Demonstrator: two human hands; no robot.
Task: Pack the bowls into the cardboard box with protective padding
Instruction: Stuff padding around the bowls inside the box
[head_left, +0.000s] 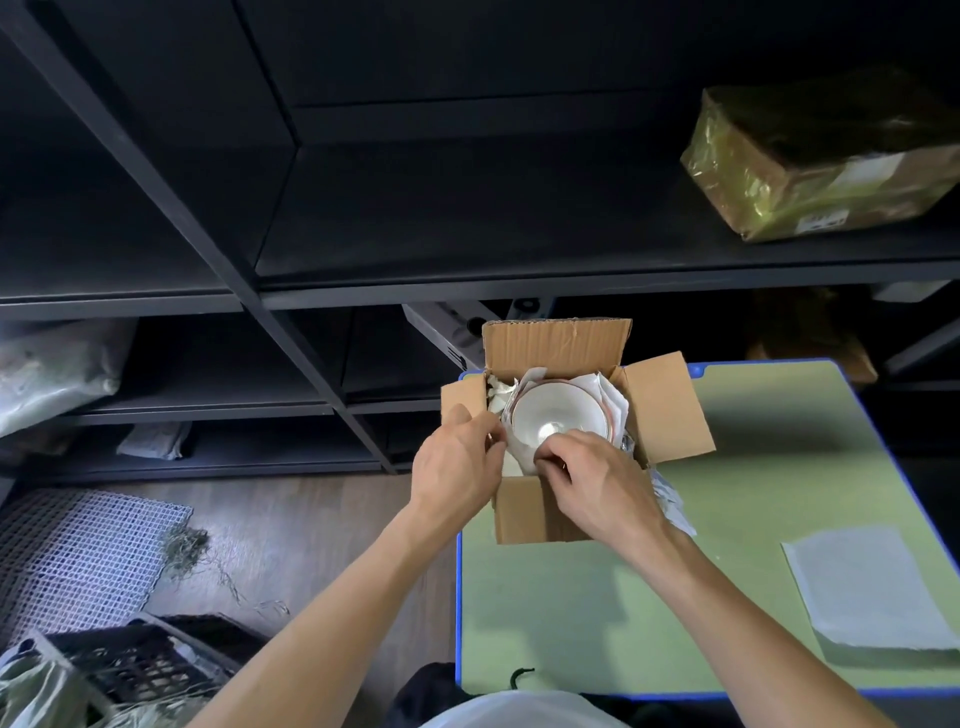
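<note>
2 curled hands (457, 462) (597, 483) pinch padding (609, 391) around bowl (558, 413).

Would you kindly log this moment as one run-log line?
step: padding | left hand: pinches white paper padding | right hand: pinches padding | round white ceramic bowl: inside open brown cardboard box
</note>
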